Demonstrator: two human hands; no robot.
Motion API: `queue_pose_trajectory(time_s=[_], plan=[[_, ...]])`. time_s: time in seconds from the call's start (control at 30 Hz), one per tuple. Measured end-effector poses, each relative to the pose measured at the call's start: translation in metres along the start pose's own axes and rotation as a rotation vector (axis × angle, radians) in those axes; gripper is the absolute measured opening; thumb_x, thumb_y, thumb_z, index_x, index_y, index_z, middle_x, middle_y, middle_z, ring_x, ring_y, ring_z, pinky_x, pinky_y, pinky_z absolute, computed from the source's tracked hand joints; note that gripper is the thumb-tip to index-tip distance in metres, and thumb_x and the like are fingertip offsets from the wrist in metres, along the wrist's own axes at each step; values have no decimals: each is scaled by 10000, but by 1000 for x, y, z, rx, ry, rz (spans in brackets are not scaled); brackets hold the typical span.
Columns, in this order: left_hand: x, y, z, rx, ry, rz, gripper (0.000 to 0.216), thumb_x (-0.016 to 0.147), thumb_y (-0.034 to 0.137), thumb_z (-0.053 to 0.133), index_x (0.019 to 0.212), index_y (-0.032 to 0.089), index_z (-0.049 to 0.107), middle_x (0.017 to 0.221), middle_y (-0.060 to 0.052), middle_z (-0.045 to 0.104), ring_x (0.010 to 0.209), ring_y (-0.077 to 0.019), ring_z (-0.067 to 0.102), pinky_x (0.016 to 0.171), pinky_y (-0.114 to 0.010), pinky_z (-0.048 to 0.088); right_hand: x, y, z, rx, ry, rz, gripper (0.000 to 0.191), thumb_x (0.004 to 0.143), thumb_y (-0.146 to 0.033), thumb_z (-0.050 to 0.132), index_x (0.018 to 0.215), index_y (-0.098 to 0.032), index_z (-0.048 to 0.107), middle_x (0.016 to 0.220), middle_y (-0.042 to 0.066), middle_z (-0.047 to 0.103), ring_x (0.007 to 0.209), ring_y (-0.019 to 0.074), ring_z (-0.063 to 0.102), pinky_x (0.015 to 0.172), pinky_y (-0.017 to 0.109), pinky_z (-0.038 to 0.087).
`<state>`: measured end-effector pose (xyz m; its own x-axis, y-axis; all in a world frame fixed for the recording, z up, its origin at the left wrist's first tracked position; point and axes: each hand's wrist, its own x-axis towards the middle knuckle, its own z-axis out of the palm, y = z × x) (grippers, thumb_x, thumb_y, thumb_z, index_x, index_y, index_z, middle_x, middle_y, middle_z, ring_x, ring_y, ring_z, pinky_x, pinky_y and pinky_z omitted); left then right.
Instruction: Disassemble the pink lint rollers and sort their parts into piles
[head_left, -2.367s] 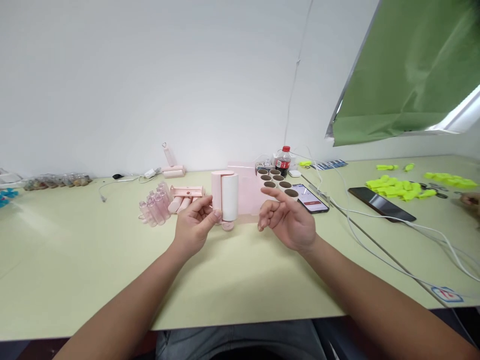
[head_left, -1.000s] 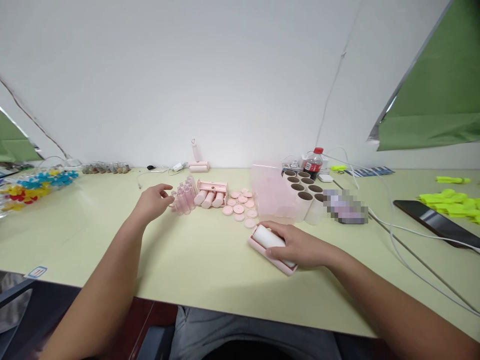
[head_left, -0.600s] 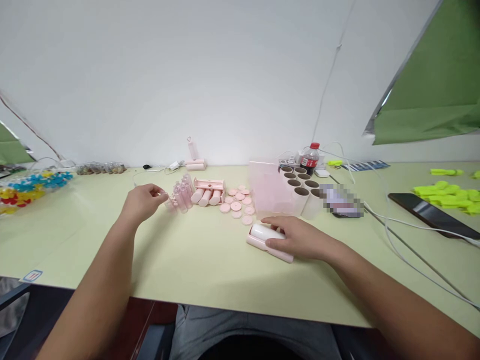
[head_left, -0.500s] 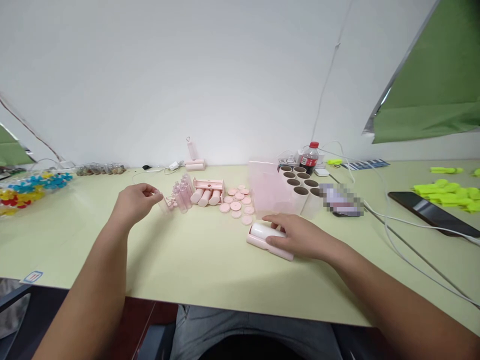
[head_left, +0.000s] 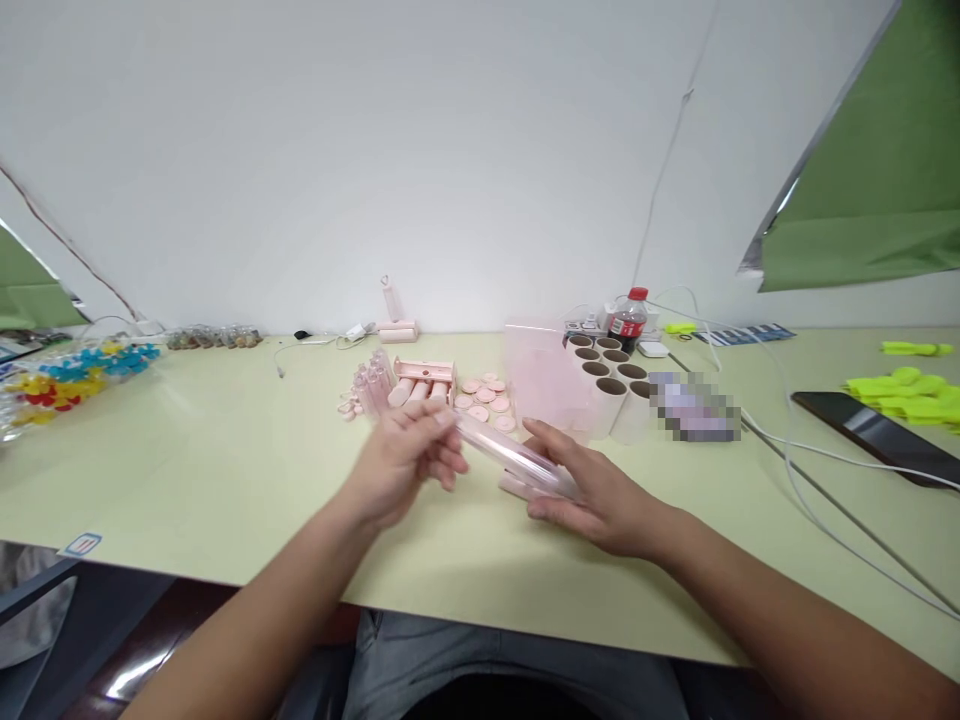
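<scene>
My left hand (head_left: 401, 462) is closed on one end of a clear pinkish tube (head_left: 501, 455), which slants down to the right above the table. My right hand (head_left: 600, 495) rests on the table with its fingers curled about the tube's far end and a pink lint roller (head_left: 514, 487). The roller lies mostly hidden under the tube and my fingers. Both hands meet near the table's middle, just in front of the pink parts.
Behind the hands stand several clear tubes (head_left: 371, 385), pink handles (head_left: 421, 378), pink discs (head_left: 484, 400), a translucent pink box (head_left: 544, 385) and paper rolls (head_left: 611, 390). A cola bottle (head_left: 628, 318), a phone (head_left: 874, 428), cables and neon-yellow parts (head_left: 907, 390) lie right; coloured pieces (head_left: 67, 370) left.
My left hand took a clear tube from the cluster and carried it right to the roller. My right hand stayed on the roller and now also touches the tube.
</scene>
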<state>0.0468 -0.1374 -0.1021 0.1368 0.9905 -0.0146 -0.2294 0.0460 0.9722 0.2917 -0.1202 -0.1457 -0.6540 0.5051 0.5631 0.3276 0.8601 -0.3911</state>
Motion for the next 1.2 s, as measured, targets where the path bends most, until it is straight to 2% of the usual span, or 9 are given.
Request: queue_pose_trajectory(time_s=[0.1, 0.2, 0.33, 0.47, 0.63, 0.8, 0.93, 1.03, 1.2], plan=[[-1, -36, 28, -72, -103, -178, 376, 703, 474, 743, 784, 154, 564, 678, -3, 625, 507, -104, 596, 422, -198, 453, 0, -2, 3, 66, 58, -112, 522, 955, -402, 526, 1425, -251, 356, 1017, 80, 647, 819, 175, 625, 693, 274, 515], [3, -54, 21, 178, -67, -148, 404, 755, 550, 653, 790, 152, 595, 607, 25, 568, 420, -68, 460, 402, -198, 349, 1, -3, 3, 78, 53, -114, 314, 943, -369, 558, 1216, -212, 549, 831, 38, 637, 680, 145, 579, 608, 240, 469], [20, -33, -46, 841, 405, 192, 289, 804, 445, 575, 809, 167, 653, 703, -8, 635, 627, -133, 560, 583, -238, 405, 4, -3, 1, 118, 156, -83, 201, 895, -345, 624, 1016, -185, 616, 749, 17, 592, 626, 129, 546, 576, 237, 427], [40, 0, -119, 1405, 655, -24, 310, 820, 427, 511, 959, 199, 668, 786, -47, 691, 725, -227, 623, 589, -287, 394, 4, -3, 2, 197, 243, -68, 139, 862, -274, 590, 767, -191, 533, 722, 8, 532, 620, 123, 484, 572, 244, 386], [57, 0, -156, 1602, 521, -196, 513, 860, 505, 427, 1243, 189, 558, 997, -120, 705, 880, -294, 648, 601, -308, 411, 3, -5, 5, 200, 156, 61, 97, 841, -225, 575, 783, -195, 503, 630, -51, 405, 546, 93, 384, 525, 221, 321], [52, 1, -167, 1589, 467, -260, 280, 829, 428, 477, 833, 191, 627, 807, -96, 684, 729, -250, 625, 540, -287, 388, 3, -3, 6, 263, 107, 121, 127, 872, -301, 587, 874, -180, 549, 627, -59, 396, 545, 90, 379, 525, 215, 325], [23, 17, -142, 1193, 182, -260, 283, 796, 443, 579, 688, 182, 560, 612, -19, 565, 480, -122, 460, 443, -234, 325, 4, -2, 5, 256, 28, 155, 192, 876, -364, 599, 844, -178, 559, 617, -60, 396, 546, 92, 374, 536, 220, 317], [7, 17, -89, 779, -154, -140, 322, 819, 490, 609, 755, 188, 521, 585, 32, 505, 461, -85, 429, 440, -207, 331, 3, -2, 6, 273, -75, 156, 236, 892, -409, 583, 926, -175, 596, 627, -54, 436, 557, 94, 404, 555, 218, 335], [20, 1, -2, 484, -466, 32, 334, 854, 491, 605, 816, 181, 485, 678, 15, 578, 470, -73, 510, 427, -190, 355, 2, -1, 5, 236, -65, 155, 366, 902, -427, 573, 1151, -159, 575, 698, -25, 533, 575, 101, 447, 562, 215, 358]])
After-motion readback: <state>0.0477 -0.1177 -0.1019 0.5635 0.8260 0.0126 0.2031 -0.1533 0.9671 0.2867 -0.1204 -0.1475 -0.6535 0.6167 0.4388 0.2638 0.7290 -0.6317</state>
